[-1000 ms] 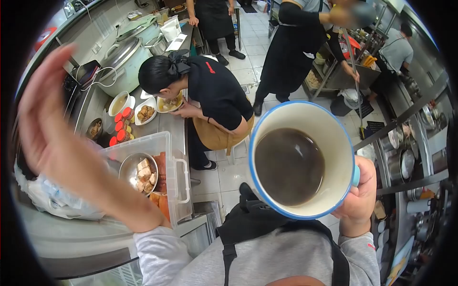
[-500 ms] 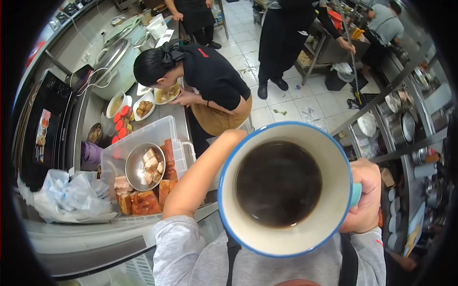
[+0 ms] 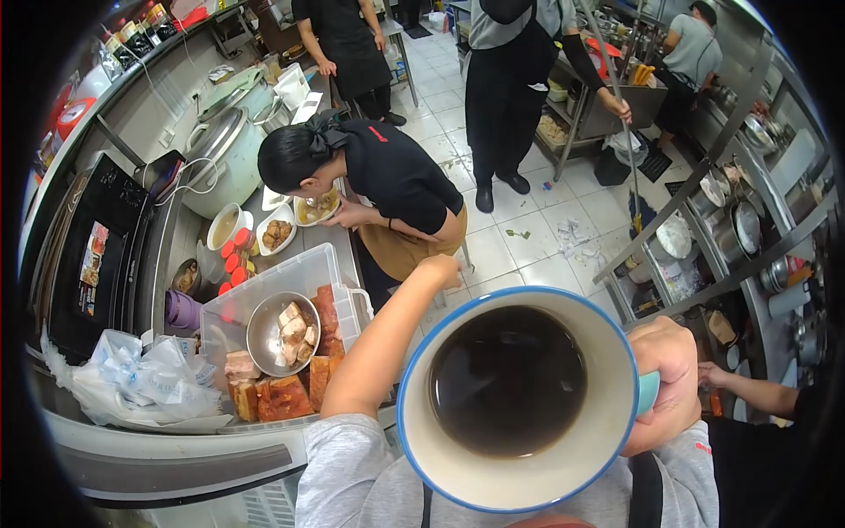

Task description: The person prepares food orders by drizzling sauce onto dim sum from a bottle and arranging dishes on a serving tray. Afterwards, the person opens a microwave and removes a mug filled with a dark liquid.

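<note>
A large cream mug (image 3: 414, 396) with a blue rim fills the lower middle of the view, holding dark, coffee-like liquid (image 3: 509, 383). Its teal handle (image 3: 649, 392) is gripped by my right hand (image 3: 669, 378), fingers wrapped around it. Behind and left of the mug, my left hand (image 3: 440, 271) is stretched forward, apart from the mug; its fingers are mostly hidden. Left of my forearm, a clear plastic bin (image 3: 264, 275) holds browned slabs of roast meat (image 3: 286, 399) and a steel bowl (image 3: 257, 330) with pale meat chunks (image 3: 295, 339).
A seated person (image 3: 396, 176) in black leans over a bowl (image 3: 315, 209) at the counter. Red-lidded jars (image 3: 236, 262) and plastic bags (image 3: 145, 378) lie left. Another person (image 3: 506, 106) holds a long pole. Metal shelves (image 3: 704, 255) with pots run right; a forearm (image 3: 757, 393) reaches there.
The mug and my right hand sit lower in view, and the mug's rim looks more tilted. More of my left hand shows. Another person's forearm has appeared at the right.
</note>
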`<state>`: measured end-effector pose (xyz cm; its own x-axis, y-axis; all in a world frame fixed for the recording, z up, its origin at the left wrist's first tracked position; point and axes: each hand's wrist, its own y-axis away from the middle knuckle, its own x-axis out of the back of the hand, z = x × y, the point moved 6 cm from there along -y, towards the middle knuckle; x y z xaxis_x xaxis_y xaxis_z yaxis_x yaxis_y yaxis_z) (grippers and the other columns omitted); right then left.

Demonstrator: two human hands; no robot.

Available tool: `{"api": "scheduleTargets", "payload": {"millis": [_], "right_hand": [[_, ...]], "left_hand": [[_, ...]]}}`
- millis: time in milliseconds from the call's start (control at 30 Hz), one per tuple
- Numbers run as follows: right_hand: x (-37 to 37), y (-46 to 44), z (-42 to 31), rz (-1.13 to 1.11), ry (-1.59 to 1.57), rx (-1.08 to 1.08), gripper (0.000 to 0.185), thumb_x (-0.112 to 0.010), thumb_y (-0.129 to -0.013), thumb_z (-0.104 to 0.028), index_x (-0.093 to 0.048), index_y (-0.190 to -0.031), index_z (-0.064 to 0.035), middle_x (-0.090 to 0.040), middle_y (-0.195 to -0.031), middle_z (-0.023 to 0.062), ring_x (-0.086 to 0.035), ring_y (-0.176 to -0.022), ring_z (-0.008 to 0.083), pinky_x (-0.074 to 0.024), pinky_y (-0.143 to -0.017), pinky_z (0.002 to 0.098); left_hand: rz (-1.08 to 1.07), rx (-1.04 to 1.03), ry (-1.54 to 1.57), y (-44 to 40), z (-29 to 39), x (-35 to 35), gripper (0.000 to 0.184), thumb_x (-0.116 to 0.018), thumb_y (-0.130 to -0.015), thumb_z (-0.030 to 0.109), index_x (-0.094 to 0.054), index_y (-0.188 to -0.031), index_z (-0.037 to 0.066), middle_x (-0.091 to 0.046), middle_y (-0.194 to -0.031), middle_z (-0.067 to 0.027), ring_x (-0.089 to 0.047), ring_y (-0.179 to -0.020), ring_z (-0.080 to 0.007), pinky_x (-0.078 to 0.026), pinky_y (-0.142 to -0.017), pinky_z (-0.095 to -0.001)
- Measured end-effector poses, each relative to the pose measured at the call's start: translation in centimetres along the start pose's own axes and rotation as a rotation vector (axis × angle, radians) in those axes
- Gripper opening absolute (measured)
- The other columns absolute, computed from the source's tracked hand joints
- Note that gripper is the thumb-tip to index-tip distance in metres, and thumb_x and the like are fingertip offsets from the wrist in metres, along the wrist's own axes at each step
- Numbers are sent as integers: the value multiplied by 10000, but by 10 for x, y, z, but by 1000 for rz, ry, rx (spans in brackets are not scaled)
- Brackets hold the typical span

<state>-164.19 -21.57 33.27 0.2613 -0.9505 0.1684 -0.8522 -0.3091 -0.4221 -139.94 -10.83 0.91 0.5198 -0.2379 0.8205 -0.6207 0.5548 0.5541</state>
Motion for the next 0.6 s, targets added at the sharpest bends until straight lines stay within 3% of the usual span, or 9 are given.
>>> {"api": "scheduleTargets", "payload": {"millis": [67,333,600], "right_hand": [[-1,2,-3,10,5,10,295,-771,-636,-6,-487,-600,-79,-443,-478,-70,-390,-400,36,-253,-386,199],[-6,9,-14,-1,-50,89,272,-794,-630,-28,-527,-607,-76,-461,-488,-63,-398,-392,59,-264,-375,211],[-7,14,-17,9,-59,118,252,-803,-620,-38,-552,-609,-65,-468,-489,-37,-422,-386,73,-257,-355,218]], "left_hand": [[72,-41,84,-4,-1,2,437,-609,-740,234,-606,-1170,152,-588,-1184,-107,-567,-1077,-249,-462,-898,-359],[-62,4,-46,-6,-3,-7,452,-605,-738,211,-591,-1188,163,-585,-1192,-96,-570,-1076,-241,-468,-891,-349],[7,-29,-21,-3,3,-1,442,-604,-738,208,-597,-1176,150,-597,-1170,-97,-573,-1069,-247,-474,-880,-354]]}}
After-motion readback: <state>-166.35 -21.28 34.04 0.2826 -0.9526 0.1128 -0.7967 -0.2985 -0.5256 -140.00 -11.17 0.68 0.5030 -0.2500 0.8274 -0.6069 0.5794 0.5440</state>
